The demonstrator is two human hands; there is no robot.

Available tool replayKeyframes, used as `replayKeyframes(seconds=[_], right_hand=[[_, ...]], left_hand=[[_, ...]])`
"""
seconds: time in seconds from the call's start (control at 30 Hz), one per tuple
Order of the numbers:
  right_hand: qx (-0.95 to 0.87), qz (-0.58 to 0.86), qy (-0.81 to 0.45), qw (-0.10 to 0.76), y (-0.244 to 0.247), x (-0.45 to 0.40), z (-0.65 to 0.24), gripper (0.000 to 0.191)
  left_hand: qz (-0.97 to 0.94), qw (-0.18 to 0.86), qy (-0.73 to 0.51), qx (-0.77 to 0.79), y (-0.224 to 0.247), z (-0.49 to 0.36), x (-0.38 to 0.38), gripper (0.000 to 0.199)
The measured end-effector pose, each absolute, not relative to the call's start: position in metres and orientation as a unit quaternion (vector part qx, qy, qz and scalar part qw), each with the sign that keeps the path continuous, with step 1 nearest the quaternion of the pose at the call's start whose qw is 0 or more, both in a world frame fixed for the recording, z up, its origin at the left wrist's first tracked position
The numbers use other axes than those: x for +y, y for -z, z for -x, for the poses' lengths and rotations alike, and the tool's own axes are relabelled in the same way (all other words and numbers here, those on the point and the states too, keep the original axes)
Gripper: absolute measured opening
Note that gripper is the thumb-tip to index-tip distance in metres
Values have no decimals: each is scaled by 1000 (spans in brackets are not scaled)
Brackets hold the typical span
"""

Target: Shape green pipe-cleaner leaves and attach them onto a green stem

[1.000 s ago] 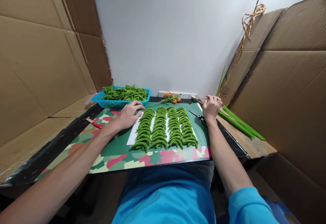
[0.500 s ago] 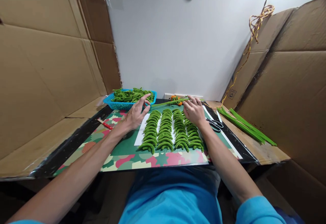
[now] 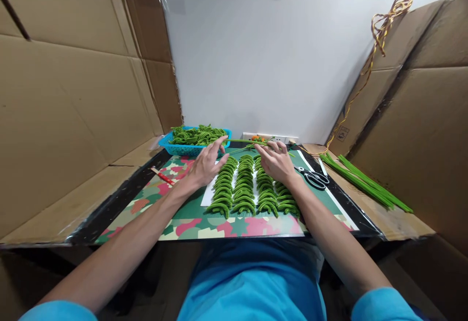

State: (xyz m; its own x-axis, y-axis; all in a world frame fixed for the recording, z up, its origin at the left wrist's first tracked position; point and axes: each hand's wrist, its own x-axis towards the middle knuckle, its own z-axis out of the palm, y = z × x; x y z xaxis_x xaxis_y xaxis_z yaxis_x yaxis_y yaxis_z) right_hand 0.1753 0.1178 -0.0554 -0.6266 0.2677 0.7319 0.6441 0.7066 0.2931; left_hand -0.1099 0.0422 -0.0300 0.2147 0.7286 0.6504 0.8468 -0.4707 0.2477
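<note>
My right hand has its fingers curled round a thin green stem, which looks like a chenille stem, above the far end of the mat. The stem's left end reaches the fingertips of my left hand, whose thumb and fingers are apart. Below my hands, several rows of curved fuzzy green pieces lie on white paper; my right hand and forearm cover part of the right row. Behind the stem is a small orange bunch with green stalks.
A blue basket full of green pieces stands at the back left. Black-handled scissors lie right of my right hand. Long green stems rest on cardboard at the right. A red tool lies left. Cardboard walls flank the table.
The green stem's left end has risen, so it lies nearly level. My left hand's fingers have come to that end. The whole view has shifted slightly.
</note>
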Motion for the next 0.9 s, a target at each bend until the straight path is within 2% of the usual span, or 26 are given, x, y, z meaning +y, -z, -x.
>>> replayKeyframes(seconds=[0.2,0.4,0.7,0.9], right_hand=[[-865,249,276,337,53,115,-177,65],[-867,244,280,332,53,116,-176,57],[-853,279,273,346,52,116,-175,44],[-846,301,268,350,54,119,-176,35]], left_hand=[[745,101,397,-527,33,115,45,66],[743,117,418,-510,31,111,42,68],[731,68,484,-476,29,113,40,67],[778,14,443,-445,34,115,36,60]])
